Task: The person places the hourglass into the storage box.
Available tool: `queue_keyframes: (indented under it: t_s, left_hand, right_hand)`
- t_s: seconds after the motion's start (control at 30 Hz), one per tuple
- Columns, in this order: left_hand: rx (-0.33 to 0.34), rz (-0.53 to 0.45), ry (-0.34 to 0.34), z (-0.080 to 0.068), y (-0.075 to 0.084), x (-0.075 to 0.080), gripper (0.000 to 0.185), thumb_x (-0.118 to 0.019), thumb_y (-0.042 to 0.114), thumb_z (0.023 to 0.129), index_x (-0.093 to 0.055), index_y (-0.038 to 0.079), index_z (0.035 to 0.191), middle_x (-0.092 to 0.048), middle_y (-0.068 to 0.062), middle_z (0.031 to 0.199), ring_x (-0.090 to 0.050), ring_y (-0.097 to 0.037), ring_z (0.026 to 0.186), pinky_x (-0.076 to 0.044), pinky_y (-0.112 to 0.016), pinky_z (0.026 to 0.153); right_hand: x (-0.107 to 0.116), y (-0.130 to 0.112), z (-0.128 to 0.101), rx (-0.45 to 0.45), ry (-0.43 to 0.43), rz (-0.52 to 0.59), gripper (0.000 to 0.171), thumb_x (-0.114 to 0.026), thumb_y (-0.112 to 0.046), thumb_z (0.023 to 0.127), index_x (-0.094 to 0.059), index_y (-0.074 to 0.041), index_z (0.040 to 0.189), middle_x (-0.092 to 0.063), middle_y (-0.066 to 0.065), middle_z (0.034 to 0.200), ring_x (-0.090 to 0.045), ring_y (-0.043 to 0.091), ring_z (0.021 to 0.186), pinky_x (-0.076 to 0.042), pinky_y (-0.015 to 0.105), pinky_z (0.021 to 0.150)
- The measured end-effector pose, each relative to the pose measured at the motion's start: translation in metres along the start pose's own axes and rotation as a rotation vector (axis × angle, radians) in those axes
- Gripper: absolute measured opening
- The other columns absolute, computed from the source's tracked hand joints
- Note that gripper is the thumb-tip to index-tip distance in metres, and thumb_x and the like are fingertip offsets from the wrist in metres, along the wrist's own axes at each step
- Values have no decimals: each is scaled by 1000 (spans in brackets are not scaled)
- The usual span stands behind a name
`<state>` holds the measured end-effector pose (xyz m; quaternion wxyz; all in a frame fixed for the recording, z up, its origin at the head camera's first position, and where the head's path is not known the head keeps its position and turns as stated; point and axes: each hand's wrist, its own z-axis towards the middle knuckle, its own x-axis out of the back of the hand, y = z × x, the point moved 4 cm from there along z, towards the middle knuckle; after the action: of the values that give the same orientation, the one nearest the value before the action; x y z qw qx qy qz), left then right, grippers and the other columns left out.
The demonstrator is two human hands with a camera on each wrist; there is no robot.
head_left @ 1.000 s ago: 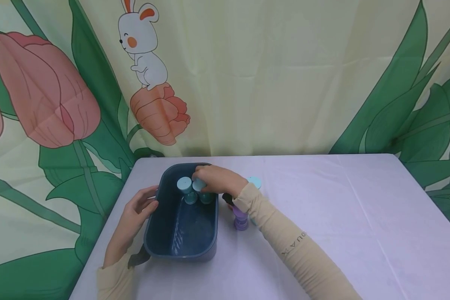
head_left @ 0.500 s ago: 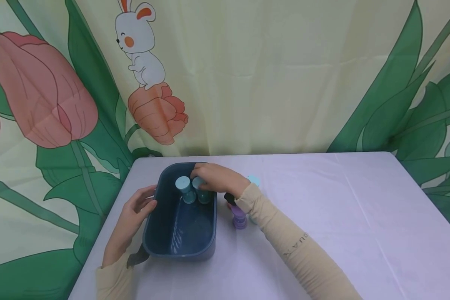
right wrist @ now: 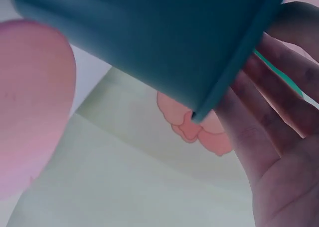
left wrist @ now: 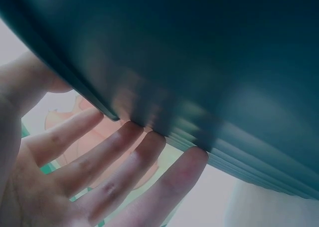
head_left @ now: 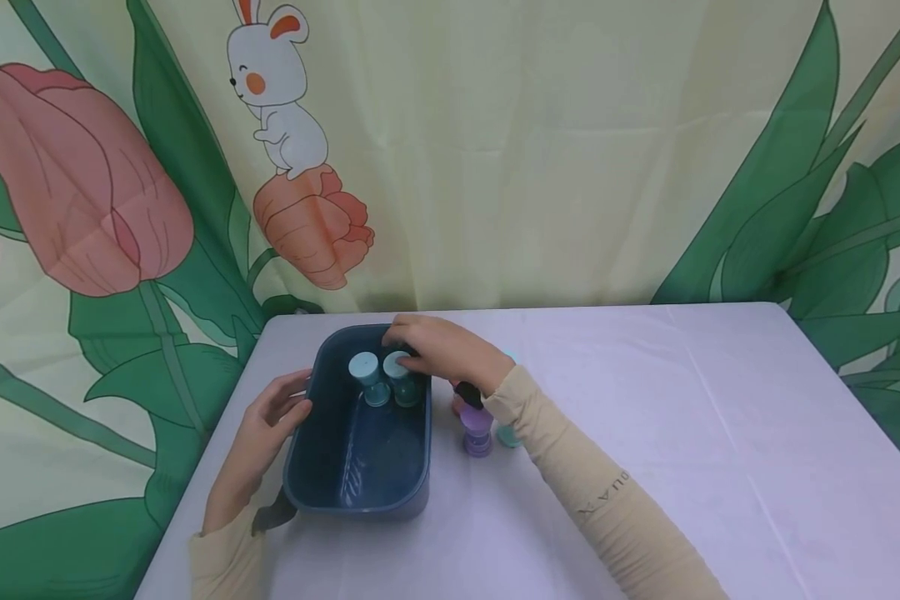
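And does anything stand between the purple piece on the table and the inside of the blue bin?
Yes. The right wall of the blue bin stands between, so the purple piece would probably need lifting over it. The top is open, but the right hand is over that wall near its far end.

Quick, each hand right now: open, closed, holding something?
Left hand: open, fingers against the bin.
Right hand: reaches over the bin's edge by a light-blue object; fingertips partly hidden, so its grip can't be told.
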<state>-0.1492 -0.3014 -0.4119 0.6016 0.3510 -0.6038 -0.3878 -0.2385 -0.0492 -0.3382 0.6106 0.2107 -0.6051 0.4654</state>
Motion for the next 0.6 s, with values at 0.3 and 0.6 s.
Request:
queue_keyframes:
  t_s: [0.3,0.6]
  left_hand:
    - [-9,-13,-4,0,-1,-1,51,-57,31,102,-42,18,148,-49,-9,147,-53,2,116,-46,-18,89]
    - [-22,-23,-7,0,-3,0,50,-56,29,102,-43,16,148,-48,-10,146,-53,1,117,-47,-18,89]
  right_hand:
    - [13,1,-15,-4,37,7,31,-70,-12,93,-66,-4,123,-63,6,120,-62,18,111,-49,29,97]
    - [23,10,-33,-42,76,4,32,-71,-13,92,-66,-5,123,-64,7,119,-62,20,111,-49,31,98]
